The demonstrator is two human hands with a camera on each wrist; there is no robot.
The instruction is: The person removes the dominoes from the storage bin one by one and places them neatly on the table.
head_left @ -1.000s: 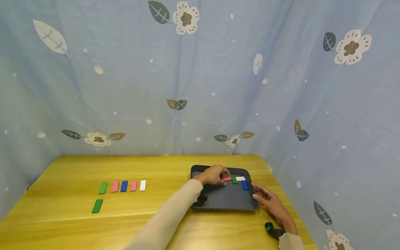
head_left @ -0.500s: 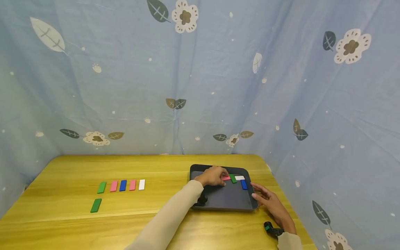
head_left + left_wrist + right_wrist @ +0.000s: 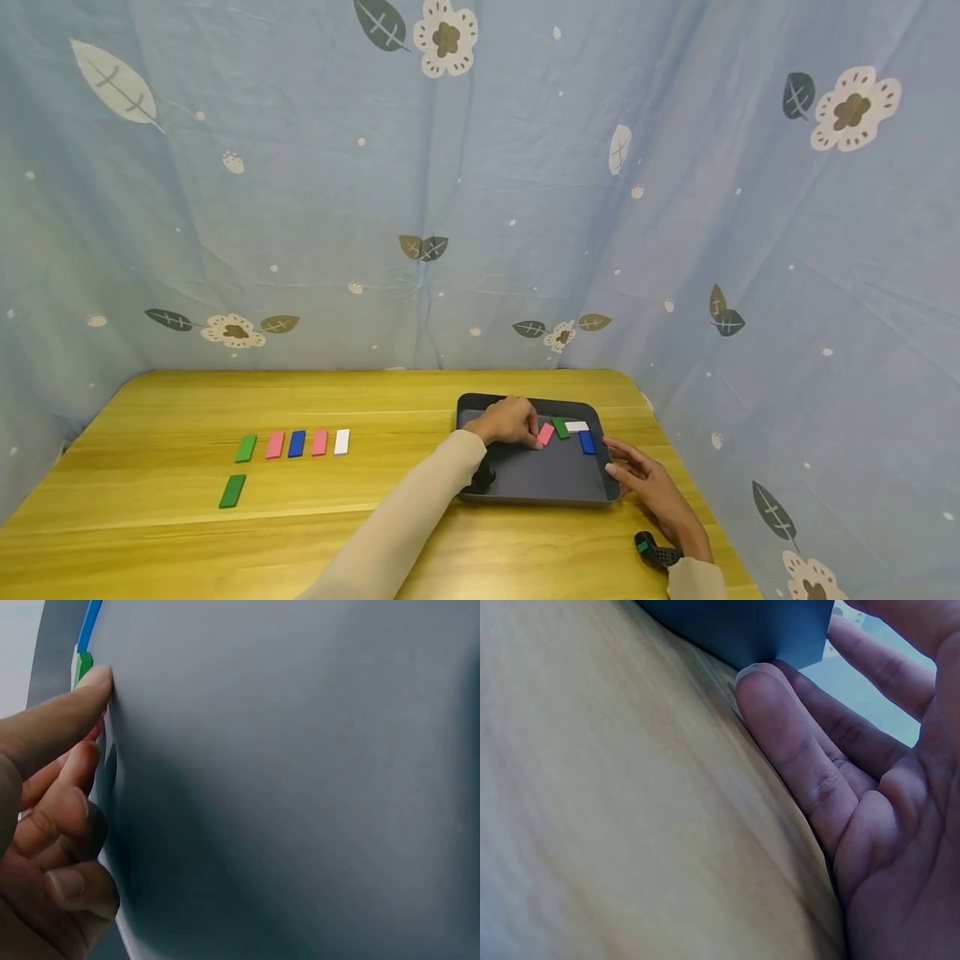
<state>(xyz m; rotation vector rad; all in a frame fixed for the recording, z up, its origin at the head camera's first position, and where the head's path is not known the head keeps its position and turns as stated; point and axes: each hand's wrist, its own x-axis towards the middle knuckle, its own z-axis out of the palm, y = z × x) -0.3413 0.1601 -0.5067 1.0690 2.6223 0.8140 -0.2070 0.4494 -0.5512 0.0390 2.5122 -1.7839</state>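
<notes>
A dark grey tray (image 3: pixel 536 482) stands at the right of the table. Inside it, my left hand (image 3: pixel 512 421) pinches a pink rectangular block (image 3: pixel 546 434) between thumb and fingers. Just right of that lie a green block (image 3: pixel 560 428), a white block (image 3: pixel 577 427) and a blue block (image 3: pixel 587 442). In the left wrist view the fingers largely hide the pink block; the green block (image 3: pixel 84 667) shows past the thumb. My right hand (image 3: pixel 654 485) rests at the tray's right side, fingers relaxed against its wall (image 3: pixel 780 630).
On the left of the wooden table (image 3: pixel 360 500), a row holds a light green block (image 3: pixel 246 448), a pink block (image 3: pixel 275 444), a blue block (image 3: pixel 297 443), another pink block (image 3: pixel 320 442) and a white block (image 3: pixel 342 442). A darker green block (image 3: pixel 232 491) lies nearer. A patterned curtain (image 3: pixel 315 167) hangs behind.
The pink block under my left hand has turned from lying sideways to slanted, and its near end now points toward the thumb. My right hand keeps its place at the tray.
</notes>
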